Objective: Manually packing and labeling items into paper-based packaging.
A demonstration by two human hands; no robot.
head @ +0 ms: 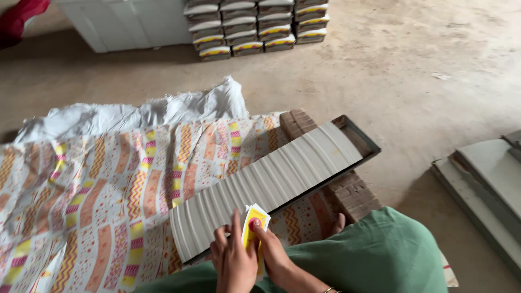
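My left hand point(232, 260) and my right hand point(274, 252) together hold a small stack of yellow and white printed cards point(254, 225) at the near end of a long narrow tray point(364, 138). The tray is packed with a row of grey flat pieces point(271, 182) standing on edge. It rests tilted on red bricks point(353, 192) and runs from my hands up to the right.
A large sheet of patterned orange, yellow and pink printed paper point(97, 195) covers the floor on the left, over a white sack point(163, 111). Stacked packets point(255, 27) stand at the far wall beside a white cabinet point(125, 21). Grey boards point(488, 184) lie at the right.
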